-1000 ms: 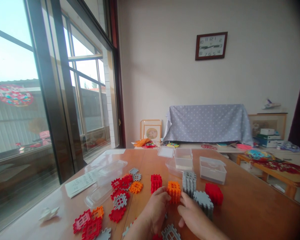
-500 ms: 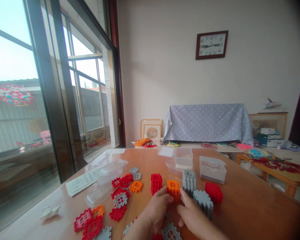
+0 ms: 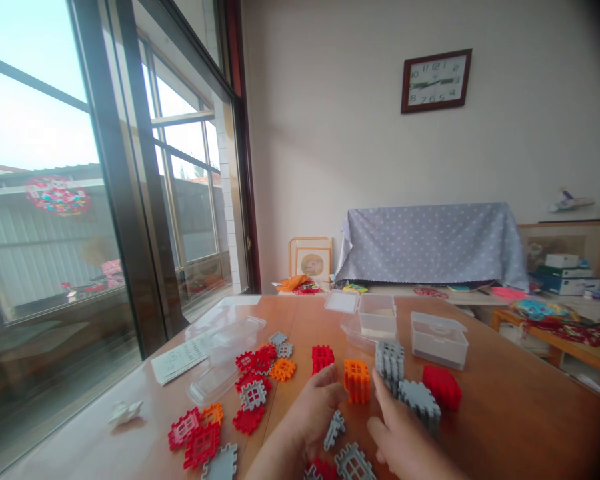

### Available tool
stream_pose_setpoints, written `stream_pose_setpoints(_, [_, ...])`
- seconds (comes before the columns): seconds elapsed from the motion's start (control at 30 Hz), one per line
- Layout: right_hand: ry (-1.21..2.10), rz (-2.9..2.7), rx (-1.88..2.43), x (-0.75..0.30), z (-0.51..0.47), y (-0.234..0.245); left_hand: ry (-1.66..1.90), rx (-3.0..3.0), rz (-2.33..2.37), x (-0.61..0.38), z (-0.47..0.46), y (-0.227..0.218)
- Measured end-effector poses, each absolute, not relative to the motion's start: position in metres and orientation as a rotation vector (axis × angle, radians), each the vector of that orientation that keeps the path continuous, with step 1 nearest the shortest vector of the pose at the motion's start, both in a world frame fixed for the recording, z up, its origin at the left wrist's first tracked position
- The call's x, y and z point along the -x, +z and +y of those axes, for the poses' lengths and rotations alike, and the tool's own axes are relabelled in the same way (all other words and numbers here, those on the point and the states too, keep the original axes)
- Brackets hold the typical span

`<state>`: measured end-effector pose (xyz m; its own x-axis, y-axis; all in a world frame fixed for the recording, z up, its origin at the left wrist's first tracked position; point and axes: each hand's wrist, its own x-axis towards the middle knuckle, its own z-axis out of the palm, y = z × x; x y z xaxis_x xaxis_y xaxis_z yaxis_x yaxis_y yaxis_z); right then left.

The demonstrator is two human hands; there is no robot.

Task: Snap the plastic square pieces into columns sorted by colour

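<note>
My left hand [image 3: 321, 405] is beside the orange stack of toy building panels [image 3: 357, 381], its fingers loosely curved and partly overlapping the base of a red stack [image 3: 323, 359]. A grey notched panel [image 3: 334, 430] leans just below that hand; whether the hand touches it I cannot tell. On the other side of the orange stack is my right hand [image 3: 394, 427], index finger stretched forward near a tall grey stack [image 3: 390, 367]. Another grey stack [image 3: 420, 403] and a solid red stack [image 3: 442, 387] stand farther right. A grey window panel [image 3: 354, 463] lies between my wrists.
Loose red panels [image 3: 203, 445], grey ones [image 3: 253, 396] and orange ones [image 3: 283, 369] lie scattered to the left. Clear plastic boxes [image 3: 439, 341] stand at the back, with lids [image 3: 213, 380] at left. There are also paper sheets [image 3: 180, 360] and a crumpled white tissue [image 3: 125, 413].
The view has swung slightly left, so everything sits farther right. Both hands have drawn a little away from the orange stack, and the leaning grey panel now shows beneath my left hand.
</note>
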<state>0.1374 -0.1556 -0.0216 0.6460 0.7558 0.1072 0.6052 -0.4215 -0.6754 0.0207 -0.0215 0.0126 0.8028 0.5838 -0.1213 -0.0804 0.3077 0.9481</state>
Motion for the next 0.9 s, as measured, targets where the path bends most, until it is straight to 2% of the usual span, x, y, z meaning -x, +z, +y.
stream_pose_setpoints(0.17, [0.257,-1.142,2.252,-0.129,-0.164,-0.001,0.557,-1.251,0.515,-0.005,-0.002,0.023])
stream_pose_setpoints(0.27, [0.226,-1.216,2.228,-0.123,-0.167,0.009,0.638,-1.516,0.581,0.000,0.018,0.022])
stream_pose_setpoints(0.4, [0.208,-1.340,2.114,-0.121,-0.168,0.007,0.808,-1.813,0.872,0.003,0.041,0.009])
stream_pose_setpoints(0.6, [0.202,-1.348,2.167,-0.123,-0.165,-0.002,0.843,-1.928,0.914,0.005,0.051,-0.005])
stream_pose_setpoints(0.77, [0.229,-1.339,2.128,-0.122,-0.163,-0.004,0.879,-1.837,0.850,-0.004,0.047,-0.004])
stream_pose_setpoints(0.9, [0.252,-1.326,2.116,-0.121,-0.161,-0.005,0.775,-1.704,0.752,-0.011,0.035,0.003])
